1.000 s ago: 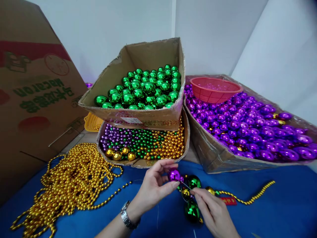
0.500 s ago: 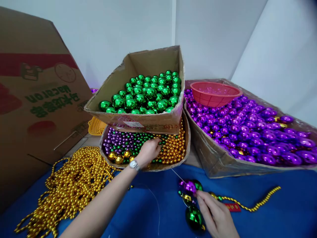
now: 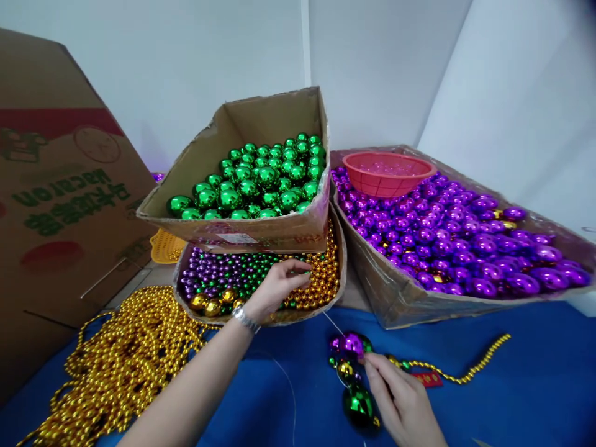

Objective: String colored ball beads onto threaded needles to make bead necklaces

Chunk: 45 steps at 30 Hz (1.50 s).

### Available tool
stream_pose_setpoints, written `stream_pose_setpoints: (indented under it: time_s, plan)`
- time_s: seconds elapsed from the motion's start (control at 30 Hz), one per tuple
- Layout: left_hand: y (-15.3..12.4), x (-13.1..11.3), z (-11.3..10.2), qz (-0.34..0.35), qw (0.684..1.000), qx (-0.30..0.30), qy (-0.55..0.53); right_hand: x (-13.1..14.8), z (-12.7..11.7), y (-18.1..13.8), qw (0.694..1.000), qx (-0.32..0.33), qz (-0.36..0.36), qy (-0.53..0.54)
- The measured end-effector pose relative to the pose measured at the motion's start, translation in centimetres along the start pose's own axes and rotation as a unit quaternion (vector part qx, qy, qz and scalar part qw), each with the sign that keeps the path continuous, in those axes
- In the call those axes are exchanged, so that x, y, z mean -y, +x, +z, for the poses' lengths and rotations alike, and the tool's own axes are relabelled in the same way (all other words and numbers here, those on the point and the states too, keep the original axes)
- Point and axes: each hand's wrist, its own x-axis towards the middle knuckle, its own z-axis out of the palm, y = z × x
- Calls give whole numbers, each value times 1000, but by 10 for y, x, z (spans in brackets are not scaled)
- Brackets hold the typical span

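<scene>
Bead box lies beyond the needle

Above it, our left hand curls, its grip unclear to us. Before the box's right end, our right hand pinches the purple ball, needle pointing boxward.

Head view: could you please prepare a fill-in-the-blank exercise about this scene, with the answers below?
1. The person's ____ hand is over the lower box.
2. The upper box holds ____ balls.
3. Nearest the fingers of the right hand is a ____ ball.
4. The tangled gold strands lie on a ____ surface.
Missing words: left; green; purple; blue.
</scene>
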Motion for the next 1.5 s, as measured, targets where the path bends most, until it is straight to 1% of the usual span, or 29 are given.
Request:
stream_pose_setpoints:
  time_s: [0.07,0.1,0.17,0.2,0.23,0.3,0.37,0.43,0.63,0.77,0.9,0.97,1.0,1.07,1.17,1.23,1.27,1.3,1.37,1.4,1.43,1.47,1.5]
  plan:
    - [-21,-9,3,-1,992,5,-127,1,1,2,1000,1,13,3]
    - [-31,-12,4,-13,978,6,-209,1,1,4,1000,3,17,3]
    - [-45,-16,8,-45,930,5,-364,2,3,6,1000,3,15,-2]
    - [-50,-18,10,-60,908,5,-415,2,4,6,1000,3,11,-6]
    - [-54,-19,11,-69,895,4,-440,2,5,7,1000,3,7,-10]
    - [-59,-21,13,-78,882,3,-465,2,6,7,1000,3,-1,-16]
    - [-61,-22,14,-86,876,-1,-474,3,6,7,1000,5,-2,-16]
    - [-62,-22,16,-90,880,-10,-467,4,5,7,1000,5,0,-14]
    - [-66,-20,20,-72,913,-38,-399,6,3,7,1000,12,-9,-15]
    - [-68,-26,16,-49,937,-49,-342,3,4,5,1000,15,-14,-21]
    - [-73,-33,10,22,975,-72,-208,-1,6,3,998,18,-34,-48]
    - [-76,-36,11,50,983,-82,-154,-2,8,2,997,14,-50,-65]
    - [-78,-37,14,55,985,-78,-144,-2,9,2,996,10,-55,-70]
    - [-83,-39,21,48,985,-52,-158,-1,12,3,997,13,-49,-64]
    - [-90,-42,30,19,971,-6,-240,4,16,4,999,41,14,-24]
    - [-94,-41,26,10,963,24,-267,7,16,3,996,65,56,20]
    - [-95,-38,20,14,968,29,-248,8,16,2,994,75,68,44]
    - [-95,-34,11,22,980,19,-199,8,15,2,991,85,76,65]
    - [-93,-18,-12,38,998,-34,-22,8,12,1,987,96,89,94]
    - [-91,-8,-25,36,993,-70,91,8,11,0,986,100,92,100]
    - [-89,2,-37,18,977,-74,201,8,10,1,985,101,90,102]
    - [-86,13,-48,-12,956,-65,285,7,10,1,986,100,84,102]
    - [-83,24,-57,-37,941,-46,333,8,11,2,988,94,72,101]
